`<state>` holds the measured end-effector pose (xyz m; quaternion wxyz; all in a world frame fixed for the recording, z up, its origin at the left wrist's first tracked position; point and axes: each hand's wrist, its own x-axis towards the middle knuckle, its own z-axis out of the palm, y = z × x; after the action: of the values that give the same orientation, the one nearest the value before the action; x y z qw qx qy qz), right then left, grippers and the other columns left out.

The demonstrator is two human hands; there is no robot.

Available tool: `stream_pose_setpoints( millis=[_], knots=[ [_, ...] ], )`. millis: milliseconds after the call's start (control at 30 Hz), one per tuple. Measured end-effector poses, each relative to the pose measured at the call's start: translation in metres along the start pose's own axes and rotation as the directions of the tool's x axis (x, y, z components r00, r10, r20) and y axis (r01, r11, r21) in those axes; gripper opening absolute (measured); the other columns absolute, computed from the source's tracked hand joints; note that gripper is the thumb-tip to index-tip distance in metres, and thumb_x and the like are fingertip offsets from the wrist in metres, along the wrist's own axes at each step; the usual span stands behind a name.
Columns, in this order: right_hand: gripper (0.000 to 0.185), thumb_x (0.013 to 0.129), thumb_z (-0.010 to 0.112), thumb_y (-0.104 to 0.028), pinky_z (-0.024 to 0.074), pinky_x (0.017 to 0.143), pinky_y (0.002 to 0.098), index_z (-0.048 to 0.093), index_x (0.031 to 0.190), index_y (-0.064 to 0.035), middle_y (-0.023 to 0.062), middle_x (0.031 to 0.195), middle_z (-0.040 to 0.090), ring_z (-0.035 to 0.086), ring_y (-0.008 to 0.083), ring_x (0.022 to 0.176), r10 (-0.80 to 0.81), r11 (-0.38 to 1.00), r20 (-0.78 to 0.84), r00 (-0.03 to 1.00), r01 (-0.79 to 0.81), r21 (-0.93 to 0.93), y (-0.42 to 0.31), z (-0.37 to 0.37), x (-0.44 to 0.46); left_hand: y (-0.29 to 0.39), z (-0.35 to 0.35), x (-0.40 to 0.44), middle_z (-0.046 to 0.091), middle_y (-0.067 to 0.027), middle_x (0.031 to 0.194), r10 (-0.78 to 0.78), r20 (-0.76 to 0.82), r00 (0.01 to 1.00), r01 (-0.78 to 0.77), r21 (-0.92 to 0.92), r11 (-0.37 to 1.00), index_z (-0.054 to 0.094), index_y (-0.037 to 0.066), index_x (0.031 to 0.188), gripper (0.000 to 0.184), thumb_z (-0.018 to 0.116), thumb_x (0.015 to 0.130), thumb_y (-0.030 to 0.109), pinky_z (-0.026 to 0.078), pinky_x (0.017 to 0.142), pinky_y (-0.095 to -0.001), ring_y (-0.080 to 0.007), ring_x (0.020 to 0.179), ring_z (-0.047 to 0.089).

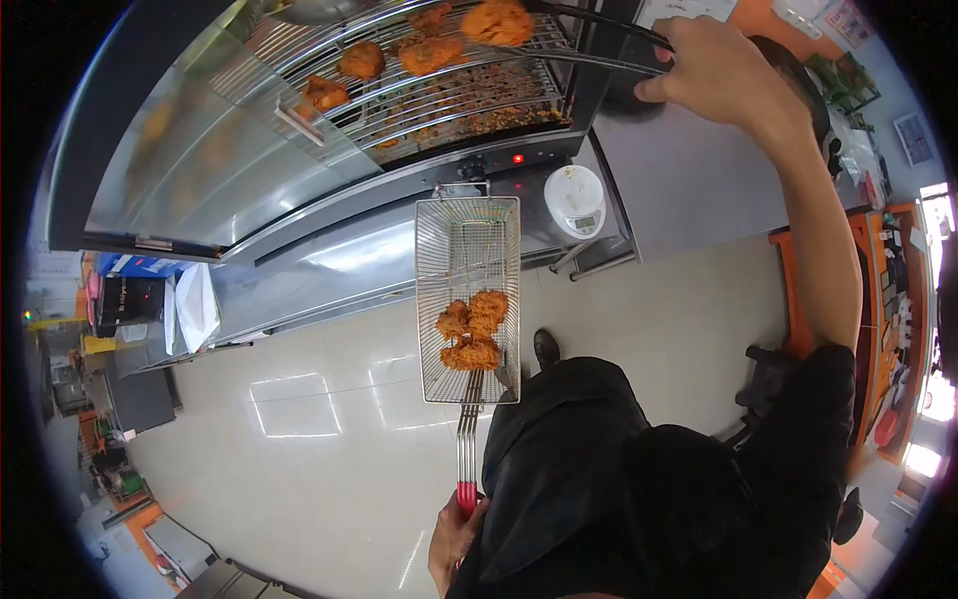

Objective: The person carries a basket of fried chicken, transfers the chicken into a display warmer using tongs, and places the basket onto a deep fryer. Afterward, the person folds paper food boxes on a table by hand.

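From where I'm sitting miles away, I've got a white round kitchen scale (pixel 574 197) with a little grey display on the feed, and a bare stretch of grey desk (pixel 689 200) just to the right of it. Further right I can see an orange shelf unit (pixel 788 275) crammed with stuff I can't really make out, plus a framed thing (pixel 911 138) on the wall. Over left there's crumpled white paper or plastic (pixel 198 307), and the pale tile floor (pixel 289 499) is throwing back ceiling lights.

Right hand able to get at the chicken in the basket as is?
Likely yes, once the right hand swings its tongs away from the rack: the basket is open-topped, nothing covers the chicken.
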<state>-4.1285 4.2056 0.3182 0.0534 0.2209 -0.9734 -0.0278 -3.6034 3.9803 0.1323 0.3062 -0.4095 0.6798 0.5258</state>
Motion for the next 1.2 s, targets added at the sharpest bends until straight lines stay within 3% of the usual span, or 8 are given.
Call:
stream_pose_setpoints(
  millis=[133, 400, 667, 733, 800, 900, 1000, 1200],
  knots=[
    [0.051, 0.075, 0.081, -0.036, 0.0546, 0.081, 0.0485, 0.066, 0.105, 0.0023, 0.0224, 0.093, 0.072, 0.070, 0.0407, 0.091, 0.031, 0.981, -0.111, 0.993, -0.051, -0.187, -0.006, 0.042, 0.032, -0.003, -0.001, 0.001, 0.064, -0.0129, 0.078, 0.038, 0.001, 0.999, -0.038, 0.019, 0.999, 0.063, 0.000, 0.107, 0.038, 0.070, 0.097, 0.035, 0.049, 0.073, -0.0394, -0.0233, 0.071, 0.058],
    [0.024, 0.083, 0.068, -0.022, 0.0602, 0.078, 0.0396, 0.079, 0.094, -0.0038, 0.0191, 0.096, 0.076, 0.076, 0.0319, 0.092, 0.103, 0.992, -0.200, 0.974, -0.115, -0.048, -0.065, 0.080, 0.098, 0.005, -0.008, -0.003, 0.066, -0.0154, 0.083, -0.008, 0.014, 1.000, 0.007, 0.095, 0.995, 0.062, -0.001, 0.116, 0.047, 0.070, 0.095, 0.040, 0.050, 0.077, -0.0384, -0.0257, 0.075, 0.060],
    [0.031, 0.081, 0.074, -0.031, 0.0603, 0.085, 0.0409, 0.080, 0.097, -0.0049, 0.0153, 0.104, 0.077, 0.075, 0.0342, 0.101, 0.163, 0.986, 0.042, 0.986, -0.161, -0.038, -0.067, 0.033, 0.010, -0.015, -0.017, 0.007, 0.068, -0.0157, 0.087, 0.062, 0.083, 0.995, -0.063, 0.009, 0.998, 0.063, 0.000, 0.118, 0.038, 0.070, 0.097, 0.032, 0.052, 0.079, -0.0371, -0.0231, 0.080, 0.064],
    [0.060, 0.076, 0.081, -0.038, 0.0549, 0.084, 0.0501, 0.063, 0.115, 0.0039, 0.0260, 0.100, 0.070, 0.069, 0.0417, 0.097, 0.062, 0.997, -0.017, 0.998, -0.061, 0.049, -0.062, 0.039, -0.033, -0.006, -0.019, 0.004, 0.069, -0.0150, 0.085, 0.016, 0.073, 0.997, -0.019, 0.044, 0.999, 0.063, 0.001, 0.117, 0.037, 0.071, 0.097, 0.030, 0.052, 0.078, -0.0373, -0.0227, 0.079, 0.065],
    [0.044, 0.069, 0.083, -0.028, 0.0572, 0.081, 0.0500, 0.071, 0.096, 0.0040, 0.0245, 0.085, 0.072, 0.072, 0.0407, 0.087, -0.065, 0.997, -0.109, 0.992, 0.069, 0.029, -0.062, 0.055, -0.063, 0.009, -0.020, 0.001, 0.068, -0.0140, 0.082, -0.027, 0.063, 0.998, 0.024, 0.059, 0.998, 0.063, 0.000, 0.116, 0.036, 0.071, 0.097, 0.030, 0.052, 0.076, -0.0374, -0.0220, 0.076, 0.065],
    [0.057, 0.073, 0.083, -0.032, 0.0562, 0.077, 0.0496, 0.065, 0.114, 0.0037, 0.0207, 0.085, 0.071, 0.069, 0.0427, 0.086, -0.333, 0.943, 0.249, 0.909, 0.319, 0.096, -0.072, 0.069, -0.081, 0.026, -0.019, -0.004, 0.066, -0.0112, 0.072, -0.005, 0.038, 0.999, 0.002, 0.087, 0.996, 0.063, 0.000, 0.113, 0.037, 0.072, 0.097, 0.032, 0.049, 0.062, -0.0352, -0.0184, 0.061, 0.061],
    [0.040, 0.072, 0.082, -0.024, 0.0566, 0.073, 0.0465, 0.072, 0.100, 0.0017, 0.0182, 0.080, 0.071, 0.071, 0.0396, 0.082, -0.478, 0.847, 0.569, 0.669, 0.522, 0.098, -0.111, 0.076, -0.070, -0.002, -0.013, 0.005, 0.064, -0.0101, 0.068, 0.268, -0.035, 0.963, -0.261, 0.131, 0.956, 0.062, 0.000, 0.111, 0.037, 0.071, 0.097, 0.034, 0.046, 0.054, -0.0342, -0.0159, 0.053, 0.058],
    [0.026, 0.071, 0.082, -0.023, 0.0567, 0.068, 0.0413, 0.078, 0.091, -0.0075, 0.0082, 0.082, 0.073, 0.072, 0.0272, 0.077, -0.461, 0.535, 0.708, 0.535, 0.804, -0.259, -0.230, 0.136, -0.068, 0.012, -0.012, -0.002, 0.065, -0.0112, 0.068, 0.082, -0.010, 0.997, -0.081, 0.046, 0.996, 0.061, -0.001, 0.107, 0.037, 0.069, 0.098, 0.035, 0.047, 0.053, -0.0362, -0.0177, 0.054, 0.061]
  ],
)
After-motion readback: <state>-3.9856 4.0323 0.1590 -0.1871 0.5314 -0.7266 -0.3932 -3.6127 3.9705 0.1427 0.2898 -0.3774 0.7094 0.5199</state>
